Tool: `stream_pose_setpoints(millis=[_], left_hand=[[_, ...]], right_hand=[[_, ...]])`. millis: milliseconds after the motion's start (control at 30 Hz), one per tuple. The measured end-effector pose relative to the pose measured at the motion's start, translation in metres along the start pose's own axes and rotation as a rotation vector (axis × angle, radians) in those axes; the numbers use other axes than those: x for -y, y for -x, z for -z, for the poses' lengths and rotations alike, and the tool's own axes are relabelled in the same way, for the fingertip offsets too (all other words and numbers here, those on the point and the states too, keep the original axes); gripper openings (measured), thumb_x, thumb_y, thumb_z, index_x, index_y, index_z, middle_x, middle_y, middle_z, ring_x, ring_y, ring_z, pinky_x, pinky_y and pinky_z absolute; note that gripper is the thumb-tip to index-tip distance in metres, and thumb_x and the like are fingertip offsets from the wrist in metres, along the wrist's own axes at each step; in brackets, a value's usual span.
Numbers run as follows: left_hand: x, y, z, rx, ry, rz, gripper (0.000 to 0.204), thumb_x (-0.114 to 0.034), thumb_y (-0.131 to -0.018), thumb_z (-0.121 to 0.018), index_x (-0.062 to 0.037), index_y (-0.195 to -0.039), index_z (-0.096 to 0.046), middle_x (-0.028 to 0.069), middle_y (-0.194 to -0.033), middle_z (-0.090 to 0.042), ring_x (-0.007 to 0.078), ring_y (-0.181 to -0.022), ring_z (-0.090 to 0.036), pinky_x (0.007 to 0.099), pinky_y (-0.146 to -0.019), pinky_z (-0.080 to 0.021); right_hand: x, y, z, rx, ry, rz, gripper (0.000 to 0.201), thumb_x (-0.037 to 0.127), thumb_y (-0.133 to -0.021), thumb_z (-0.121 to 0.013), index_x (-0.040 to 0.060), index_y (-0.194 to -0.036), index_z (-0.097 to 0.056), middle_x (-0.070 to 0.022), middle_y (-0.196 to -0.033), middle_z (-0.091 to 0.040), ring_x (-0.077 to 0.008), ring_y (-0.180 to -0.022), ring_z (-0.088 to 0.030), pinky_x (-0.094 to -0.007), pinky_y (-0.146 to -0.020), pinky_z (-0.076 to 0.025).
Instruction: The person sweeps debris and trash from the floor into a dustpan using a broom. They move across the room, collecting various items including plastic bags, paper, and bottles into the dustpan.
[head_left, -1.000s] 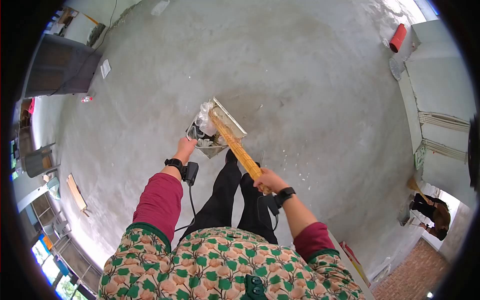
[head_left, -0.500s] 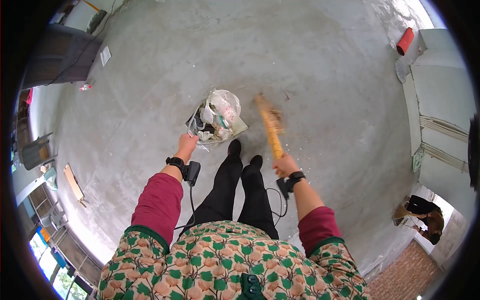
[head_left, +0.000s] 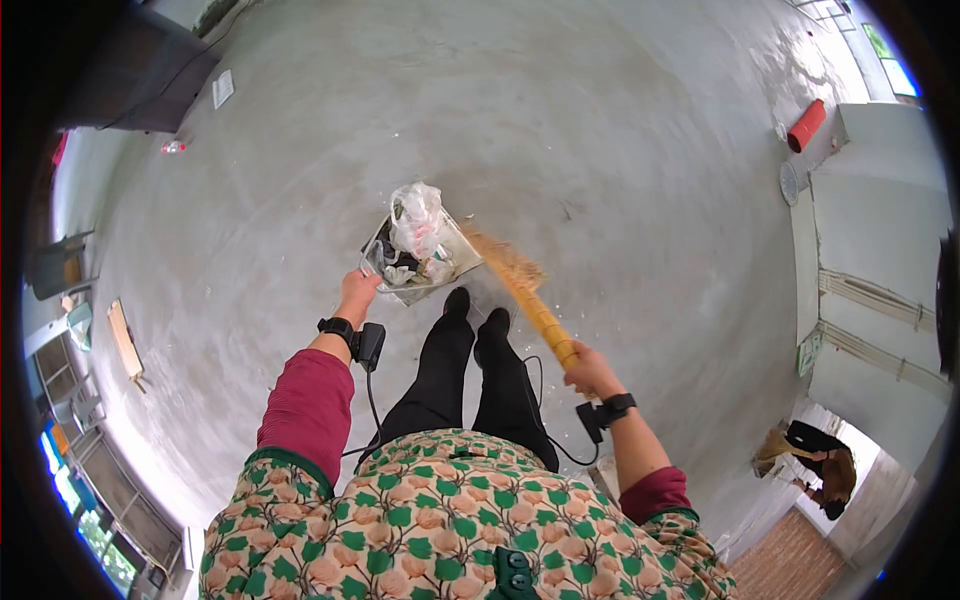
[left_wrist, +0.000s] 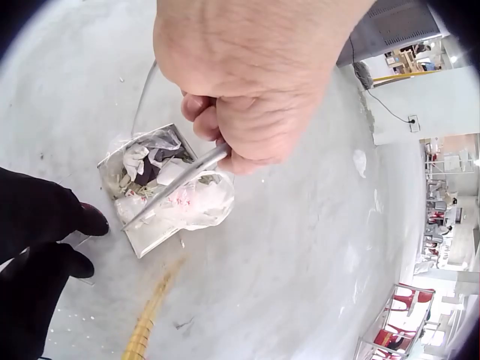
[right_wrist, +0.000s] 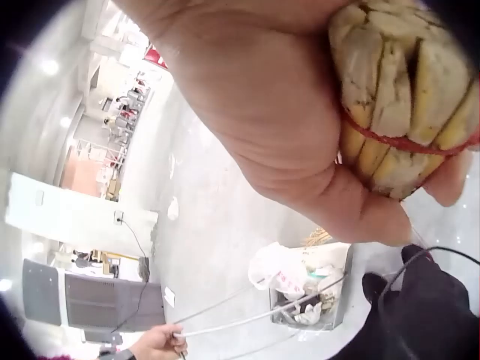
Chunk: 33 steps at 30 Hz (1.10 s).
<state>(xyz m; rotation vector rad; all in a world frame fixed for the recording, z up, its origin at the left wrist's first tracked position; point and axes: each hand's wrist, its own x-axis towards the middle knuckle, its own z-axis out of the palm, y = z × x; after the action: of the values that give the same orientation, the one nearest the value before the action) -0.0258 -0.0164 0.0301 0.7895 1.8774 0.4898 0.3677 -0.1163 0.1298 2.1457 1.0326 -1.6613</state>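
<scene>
The dustpan lies on the floor just ahead of the person's feet, its flat lip turned toward the broom, presumably so that whatever the bristles push can slide straight in. A crumpled plastic bag and other rubbish fill much of it, the bag bulging above the rim. The left hand is closed with curled fingers round the metal handle, which probably keeps the pan steady without much stooping. The right hand is wrapped round the end of the broom, near a red cord binding it, and the slanted stick puts the bristles just beside the lip; whether they touch it I cannot tell. The smooth grey floor carries small pale specks. Farther off are a sheet of paper, a bottle, a plank and a red cylinder near the right wall, while a second person bends with another broom by a doorway.
</scene>
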Motion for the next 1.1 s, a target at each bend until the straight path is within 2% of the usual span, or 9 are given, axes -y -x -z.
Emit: stream_pose_setpoints(millis=[100, 167, 233, 433, 500, 600, 767, 1033, 1100], left_hand=[[0.009, -0.004, -0.001, -0.035, 0.0, 0.012, 0.016, -0.011, -0.061, -0.053, -0.0087, -0.051, -0.04, -0.0039, -0.05, -0.035, 0.0072, -0.047, -0.032, 0.0272, -0.042, -0.026], [0.012, -0.006, -0.004, -0.068, -0.107, -0.003, 0.015, -0.014, -0.06, -0.053, -0.0002, -0.058, -0.048, 0.006, -0.05, -0.045, 0.0135, -0.047, -0.042, 0.0314, -0.044, -0.033], [0.014, -0.004, -0.009, -0.075, -0.094, 0.009, 0.016, -0.015, -0.059, -0.053, 0.0002, -0.059, -0.048, 0.0069, -0.051, -0.046, 0.0143, -0.047, -0.043, 0.0319, -0.045, -0.033], [-0.001, 0.007, -0.019, -0.158, -0.043, -0.007, 0.017, -0.015, -0.059, -0.054, 0.001, -0.06, -0.049, 0.0079, -0.051, -0.047, 0.0154, -0.046, -0.043, 0.0329, -0.045, -0.034], [-0.01, 0.011, -0.016, -0.183, -0.033, 0.0, 0.017, -0.015, -0.059, -0.054, 0.0011, -0.059, -0.049, 0.0079, -0.05, -0.047, 0.0155, -0.046, -0.043, 0.0332, -0.044, -0.033], [-0.006, 0.022, -0.013, -0.215, -0.029, 0.003, 0.018, -0.016, -0.059, -0.053, 0.0011, -0.058, -0.049, 0.009, -0.05, -0.047, 0.0166, -0.045, -0.044, 0.0336, -0.044, -0.033], [-0.01, 0.032, -0.004, -0.226, -0.167, -0.024, 0.019, -0.016, -0.06, -0.052, 0.0008, -0.055, -0.047, 0.0113, -0.048, -0.045, 0.0193, -0.043, -0.043, 0.0344, -0.043, -0.032], [-0.027, 0.034, -0.001, -0.259, 0.097, 0.012, 0.016, -0.01, -0.059, -0.051, -0.0042, -0.049, -0.04, 0.0001, -0.045, -0.035, 0.0082, -0.043, -0.031, 0.0292, -0.039, -0.024], [-0.029, 0.037, -0.005, -0.243, 0.138, 0.027, 0.016, -0.008, -0.062, -0.051, -0.0075, -0.052, -0.039, -0.0058, -0.051, -0.033, 0.0045, -0.048, -0.029, 0.0258, -0.042, -0.022]], right_hand=[[-0.002, 0.0, 0.026, -0.041, -0.143, -0.054, 0.057, 0.0, -0.051, -0.059, 0.008, -0.106, -0.043, -0.0068, -0.064, -0.053, -0.0165, -0.043, -0.051, -0.0287, -0.04, -0.043], [0.009, -0.003, 0.037, -0.098, -0.113, -0.011, 0.055, 0.0, -0.052, -0.059, 0.0071, -0.104, -0.043, -0.0071, -0.063, -0.052, -0.0164, -0.043, -0.051, -0.0285, -0.039, -0.042], [0.021, -0.003, 0.047, -0.151, -0.082, 0.028, 0.053, -0.001, -0.052, -0.058, 0.0061, -0.102, -0.043, -0.0074, -0.062, -0.051, -0.0163, -0.042, -0.05, -0.0283, -0.039, -0.042], [0.065, -0.042, 0.023, -0.117, 0.278, 0.312, 0.058, 0.008, -0.056, -0.054, 0.0069, -0.111, -0.037, -0.0178, -0.07, -0.056, -0.029, -0.061, -0.056, -0.0369, -0.055, -0.045], [0.089, -0.039, 0.0, -0.102, 0.645, 0.382, 0.057, 0.009, -0.058, -0.049, 0.0058, -0.113, -0.036, -0.0187, -0.072, -0.056, -0.0321, -0.069, -0.055, -0.0394, -0.06, -0.044], [0.099, -0.027, -0.005, -0.029, 0.75, 0.519, 0.057, 0.007, -0.059, -0.048, 0.0041, -0.114, -0.034, -0.0171, -0.071, -0.056, -0.032, -0.067, -0.056, -0.0391, -0.058, -0.044], [0.089, -0.023, 0.039, -0.036, 0.807, 0.56, 0.058, 0.007, -0.06, -0.049, 0.0041, -0.115, -0.032, -0.016, -0.069, -0.057, -0.032, -0.065, -0.056, -0.0392, -0.056, -0.044], [0.081, -0.041, 0.074, -0.073, 0.899, 0.521, 0.06, 0.007, -0.058, -0.049, 0.0084, -0.116, -0.032, -0.0149, -0.068, -0.056, -0.0312, -0.065, -0.056, -0.0385, -0.056, -0.045], [0.082, -0.051, 0.071, -0.128, 0.942, 0.645, 0.042, 0.009, -0.064, -0.049, 0.0055, -0.105, -0.04, -0.0142, -0.067, -0.057, -0.03, -0.063, -0.057, -0.0373, -0.053, -0.045]])
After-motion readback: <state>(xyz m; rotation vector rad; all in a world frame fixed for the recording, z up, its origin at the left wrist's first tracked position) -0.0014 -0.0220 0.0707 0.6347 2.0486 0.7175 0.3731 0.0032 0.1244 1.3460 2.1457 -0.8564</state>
